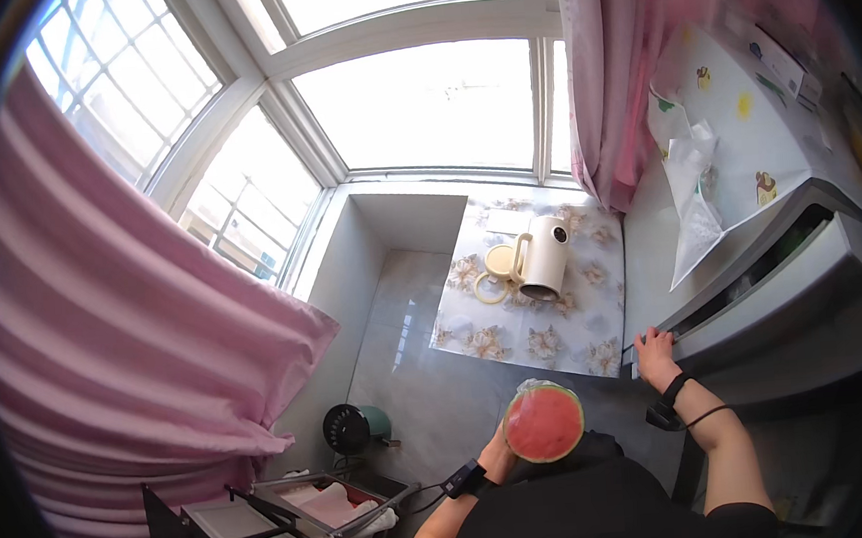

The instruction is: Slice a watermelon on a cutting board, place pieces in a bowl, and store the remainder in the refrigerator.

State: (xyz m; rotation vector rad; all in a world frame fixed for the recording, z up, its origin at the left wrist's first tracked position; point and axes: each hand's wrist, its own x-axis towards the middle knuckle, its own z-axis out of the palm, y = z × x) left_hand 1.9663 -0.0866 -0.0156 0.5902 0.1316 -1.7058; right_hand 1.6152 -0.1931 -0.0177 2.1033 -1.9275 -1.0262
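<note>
A cut watermelon half [545,427] rests in my left hand [497,455], close in front of my body. Its red cut face points up, and clear plastic film bunches at its far rim. Over to the right, my right hand [656,356] grips the edge of a grey refrigerator door [774,294]. That door stands slightly ajar, and a dark gap shows along its top; the contents inside cannot be made out well. Both wrists wear black straps with small devices and cables.
A floral-covered table [511,338] ahead carries a cream electric kettle [546,257] and a round lid [501,261]. A patterned cover [728,128] drapes the refrigerator top. On the floor at left stand a green-and-black appliance [356,429] and a bin [337,530]. Pink curtains [128,328] hang beside the windows.
</note>
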